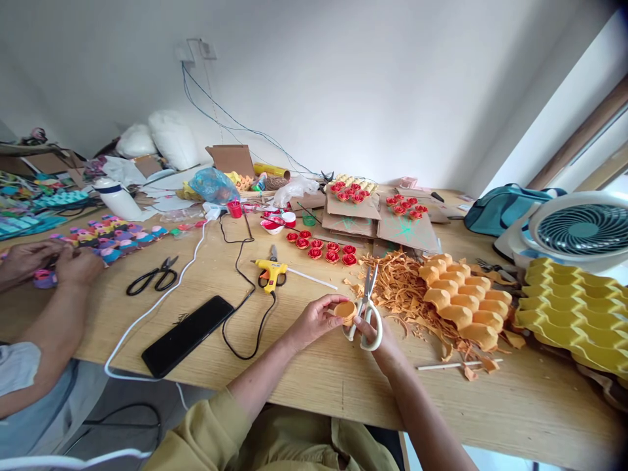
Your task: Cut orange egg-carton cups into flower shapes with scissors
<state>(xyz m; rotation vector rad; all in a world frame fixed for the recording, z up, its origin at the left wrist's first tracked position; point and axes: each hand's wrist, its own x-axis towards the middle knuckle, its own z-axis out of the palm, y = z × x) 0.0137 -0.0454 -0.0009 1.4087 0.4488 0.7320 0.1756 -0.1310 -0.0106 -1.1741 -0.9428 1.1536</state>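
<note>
Near the table's front edge, my left hand (316, 322) pinches a small orange cup (346, 311) that looks cut from an egg tray. White-handled scissors (371, 320) are in my right hand (383, 345), their blades slightly apart and pointing away from me. The fingers of my right hand also come up against the cup's right side. Just beyond the scissors lies a heap of orange trimmings (392, 284). Rows of orange cups (464, 294) rest on the right part of that heap.
A yellow glue gun (271, 275), black phone (187, 335) and black scissors (153, 275) lie to the left. Red paper roses (324, 250) stand ahead, near cardboard pieces (407, 229). Yellow egg trays (574, 314) and a fan (583, 229) are at right. A co-worker's hands (73, 265) are at far left.
</note>
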